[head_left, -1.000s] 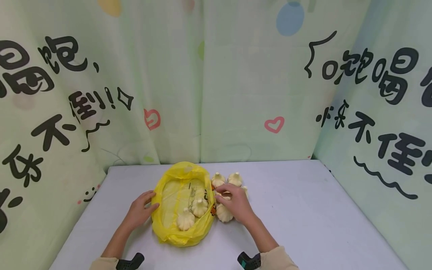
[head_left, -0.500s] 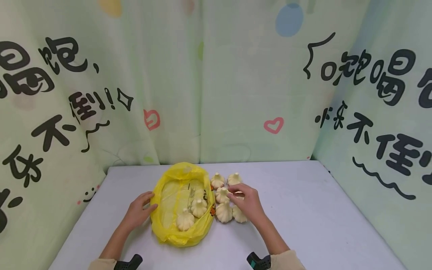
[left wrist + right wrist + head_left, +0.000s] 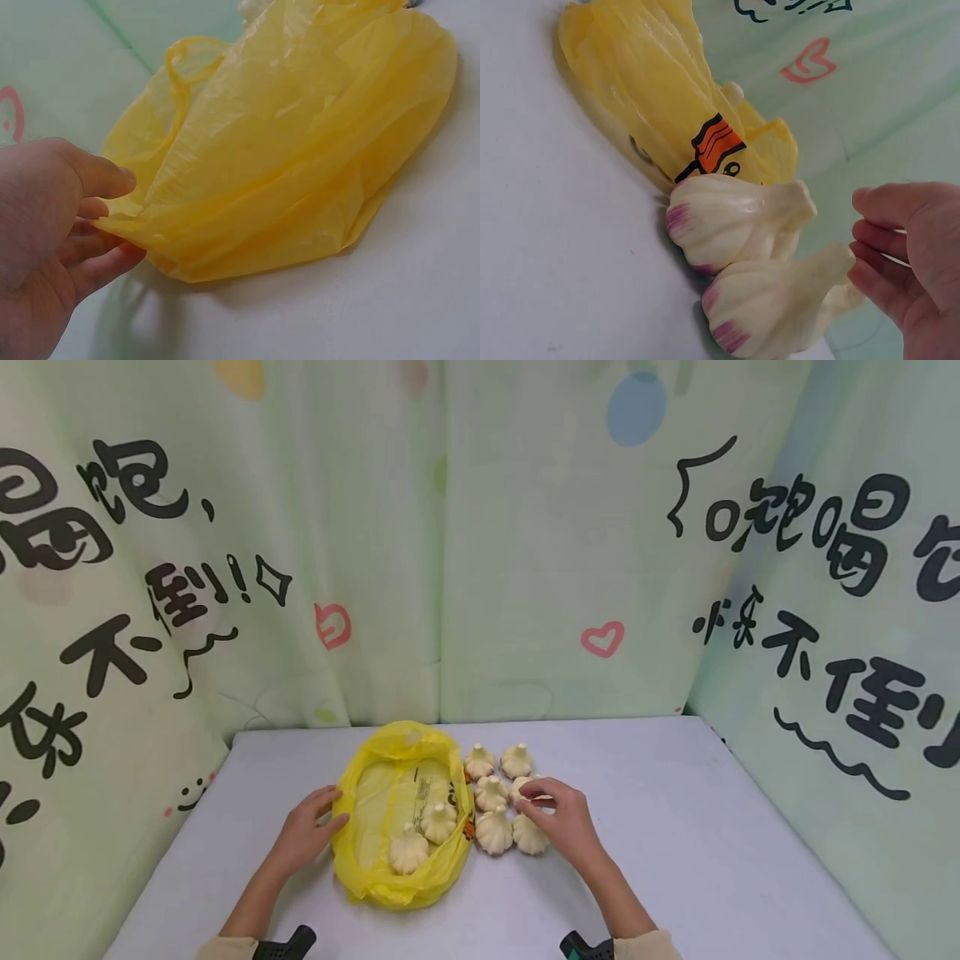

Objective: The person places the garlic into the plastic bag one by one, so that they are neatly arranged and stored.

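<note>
A yellow plastic bag (image 3: 405, 893) lies with its mouth spread toward me, two garlic bulbs (image 3: 408, 852) inside it. My left hand (image 3: 309, 827) holds the bag's left rim; in the left wrist view the thumb is above the edge and the fingers below. Several more garlic bulbs (image 3: 494, 832) stand in two columns right of the bag, stems up. My right hand (image 3: 558, 814) hovers at the right column, fingertips by the middle bulb (image 3: 520, 787), which it partly hides. The right wrist view shows a gap between thumb and fingers, near the stem of a purple-tinged bulb (image 3: 772, 307).
The white table (image 3: 675, 843) extends right of the bulbs and in front of the bag. A pale green printed curtain (image 3: 517, 568) closes off the back and both sides. Dark wrist straps (image 3: 285, 946) sit at the sleeve ends.
My right hand has moved right, from the middle bulb of the left column to the right column, uncovering that bulb. The left hand stays on the bag. The head view shifts slightly.
</note>
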Motion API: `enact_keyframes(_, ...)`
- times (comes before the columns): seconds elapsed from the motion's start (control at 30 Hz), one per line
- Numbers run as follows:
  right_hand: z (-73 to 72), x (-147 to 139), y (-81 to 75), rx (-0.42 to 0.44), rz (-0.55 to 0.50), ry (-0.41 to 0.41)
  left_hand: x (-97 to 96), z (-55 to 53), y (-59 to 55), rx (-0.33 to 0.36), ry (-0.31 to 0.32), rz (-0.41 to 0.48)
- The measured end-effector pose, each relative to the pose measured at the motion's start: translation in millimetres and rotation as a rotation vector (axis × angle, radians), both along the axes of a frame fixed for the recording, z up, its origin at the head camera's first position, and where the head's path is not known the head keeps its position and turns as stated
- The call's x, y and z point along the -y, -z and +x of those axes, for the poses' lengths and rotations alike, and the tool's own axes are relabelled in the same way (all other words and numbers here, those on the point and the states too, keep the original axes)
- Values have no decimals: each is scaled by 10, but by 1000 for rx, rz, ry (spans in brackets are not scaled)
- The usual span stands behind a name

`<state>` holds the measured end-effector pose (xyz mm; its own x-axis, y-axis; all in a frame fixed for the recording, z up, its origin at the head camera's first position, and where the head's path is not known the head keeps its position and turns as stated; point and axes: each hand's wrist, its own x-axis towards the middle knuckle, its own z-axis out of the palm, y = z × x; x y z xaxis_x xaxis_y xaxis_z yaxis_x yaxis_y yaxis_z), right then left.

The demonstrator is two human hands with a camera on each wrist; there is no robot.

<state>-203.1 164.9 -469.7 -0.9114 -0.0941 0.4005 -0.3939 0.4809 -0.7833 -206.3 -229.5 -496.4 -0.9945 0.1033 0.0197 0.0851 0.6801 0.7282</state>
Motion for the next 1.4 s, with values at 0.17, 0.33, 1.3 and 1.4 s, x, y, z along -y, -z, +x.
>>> enact_keyframes(0.17, 40, -57, 53, -5, 8, -7, 0, 16, 11, -1, -7, -10)
enact_keyframes(0.33, 85, -99, 95, 22, -6, -19, -3, 19, 4, 5, -7, -12)
enact_keyframes(1.3, 93, -185, 258, -63, 28, -19, 25, 5, 13, -27, 4, 9)
enact_keyframes(1.4, 80, -179, 267, -74, 23, -22, 36, 10, 3, -21, -1, 9)
